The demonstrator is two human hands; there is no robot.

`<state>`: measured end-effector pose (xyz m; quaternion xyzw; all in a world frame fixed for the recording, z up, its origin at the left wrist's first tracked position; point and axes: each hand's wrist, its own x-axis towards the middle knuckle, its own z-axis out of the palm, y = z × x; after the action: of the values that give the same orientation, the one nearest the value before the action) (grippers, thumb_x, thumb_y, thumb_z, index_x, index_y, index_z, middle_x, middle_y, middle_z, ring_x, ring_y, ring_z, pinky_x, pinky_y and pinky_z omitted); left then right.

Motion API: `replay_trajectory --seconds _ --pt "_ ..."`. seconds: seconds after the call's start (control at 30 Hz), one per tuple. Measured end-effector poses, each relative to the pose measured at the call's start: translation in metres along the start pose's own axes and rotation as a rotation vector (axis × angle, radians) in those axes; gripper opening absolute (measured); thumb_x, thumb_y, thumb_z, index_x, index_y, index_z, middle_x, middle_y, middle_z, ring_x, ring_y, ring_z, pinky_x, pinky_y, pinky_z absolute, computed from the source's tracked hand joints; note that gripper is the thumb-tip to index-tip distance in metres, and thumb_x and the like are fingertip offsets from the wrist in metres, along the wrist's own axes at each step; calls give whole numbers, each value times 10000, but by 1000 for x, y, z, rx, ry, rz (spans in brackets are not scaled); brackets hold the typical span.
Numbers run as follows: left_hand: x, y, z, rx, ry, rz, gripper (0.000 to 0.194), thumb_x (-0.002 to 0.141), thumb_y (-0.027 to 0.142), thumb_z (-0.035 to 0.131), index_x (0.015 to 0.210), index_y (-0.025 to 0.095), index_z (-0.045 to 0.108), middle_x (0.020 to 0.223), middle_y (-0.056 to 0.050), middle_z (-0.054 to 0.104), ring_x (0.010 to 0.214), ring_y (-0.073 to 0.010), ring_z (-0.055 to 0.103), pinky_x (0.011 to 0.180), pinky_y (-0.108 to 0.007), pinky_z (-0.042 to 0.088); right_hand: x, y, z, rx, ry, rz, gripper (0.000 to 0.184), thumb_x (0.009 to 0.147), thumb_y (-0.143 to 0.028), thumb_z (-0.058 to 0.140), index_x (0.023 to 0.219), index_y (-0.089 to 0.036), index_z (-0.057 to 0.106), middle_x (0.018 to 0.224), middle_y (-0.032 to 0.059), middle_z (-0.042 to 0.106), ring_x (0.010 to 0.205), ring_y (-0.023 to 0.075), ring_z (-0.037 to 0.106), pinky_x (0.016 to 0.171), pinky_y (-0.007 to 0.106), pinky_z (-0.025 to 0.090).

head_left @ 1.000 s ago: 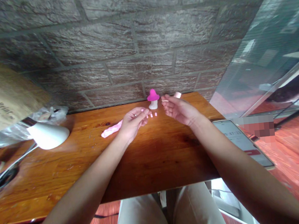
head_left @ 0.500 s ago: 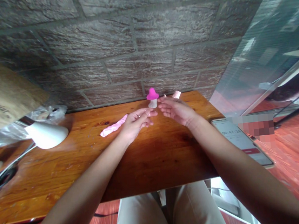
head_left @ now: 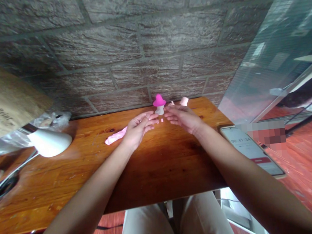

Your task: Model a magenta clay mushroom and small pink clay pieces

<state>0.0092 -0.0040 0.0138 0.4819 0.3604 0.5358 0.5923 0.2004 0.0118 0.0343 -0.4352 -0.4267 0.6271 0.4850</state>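
A small mushroom figure with a bright pink cap (head_left: pixel 159 100) and a whitish stem (head_left: pixel 160 110) stands upright near the wall. My left hand (head_left: pixel 140 129) is just left of the stem, fingers stretched out and holding nothing that I can see. On the other side, my right hand (head_left: pixel 183 118) has its fingers extended toward the stem; whether they touch it I cannot tell. Between the hands lies a tiny pink bit (head_left: pixel 162 120) on the wood. A long light-pink piece (head_left: pixel 116 136), like modelling clay, lies partly behind my left hand. Pale pink lumps (head_left: pixel 184 101) sit behind my right hand.
The wooden table (head_left: pixel 161 168) meets a stone-block wall (head_left: pixel 124 74). A white lamp-like object (head_left: pixel 50 142) and clear plastic (head_left: pixel 59 118) are at left, beneath a brown printed paper sheet (head_left: pixel 2 98). A phone showing a timer (head_left: pixel 251 148) lies at the right edge.
My left hand has drawn slightly left, away from the stem, and its fingers have opened a little. The tiny pink bit between the hands now shows. My right hand has shifted slightly.
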Motion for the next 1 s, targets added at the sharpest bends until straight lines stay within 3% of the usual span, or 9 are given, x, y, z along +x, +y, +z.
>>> replay_trajectory --seconds 0.17,0.3,0.4,0.5,0.63,0.7,0.87,1.0 --pt "0 -4 2 76 28 37 383 627 415 880 820 155 675 769 -39 757 678 -134 711 620 -218 496 0 1 1 -22 -6 -35 74 855 -224 716 786 -195 714 688 -2 719 586 68 632 535 146 465" --pt "-1 -6 2 127 71 117 357 594 355 903 703 155 628 701 -21 737 689 -143 710 598 -213 465 0 2 2 -57 -4 -8 63 851 -220 710 798 -196 734 684 0 720 589 67 623 539 150 456" --pt "-2 -7 1 194 57 125 330 625 379 884 756 149 686 754 -49 757 693 -154 709 607 -232 470 -2 2 3 -73 -26 -27 21 826 -211 726 817 -195 737 698 -5 724 600 63 624 555 151 452" --pt "-3 -6 1 233 3 100 372 702 428 830 928 147 739 890 -94 779 727 -166 715 635 -251 489 -4 1 4 -78 -67 -69 58 802 -231 742 846 -193 737 716 -9 727 617 64 627 579 159 457" --pt "-4 -6 3 174 -87 40 482 757 474 783 1103 152 689 1023 -124 769 768 -179 724 646 -252 500 -3 3 3 -106 -101 -118 156 748 -302 783 846 -187 742 746 -7 731 608 70 606 588 181 459" --pt "-4 -7 4 120 -92 30 480 761 475 782 1106 168 652 1041 -112 766 763 -173 725 640 -245 499 -2 5 2 -130 -122 -152 205 725 -331 796 863 -187 747 764 -3 732 621 78 606 601 195 465" --pt "-3 -7 4 37 -76 11 345 741 420 815 898 163 647 1030 -88 766 809 -159 720 647 -214 494 0 8 1 -187 -139 -215 275 723 -399 791 896 -190 746 785 10 732 655 100 618 609 215 468" --pt "-4 -4 1 -17 -68 -12 346 751 365 814 1018 169 713 1102 -98 750 882 -150 700 682 -202 497 1 8 0 -205 -141 -203 293 725 -418 785 893 -183 738 756 11 722 641 102 614 602 218 469"
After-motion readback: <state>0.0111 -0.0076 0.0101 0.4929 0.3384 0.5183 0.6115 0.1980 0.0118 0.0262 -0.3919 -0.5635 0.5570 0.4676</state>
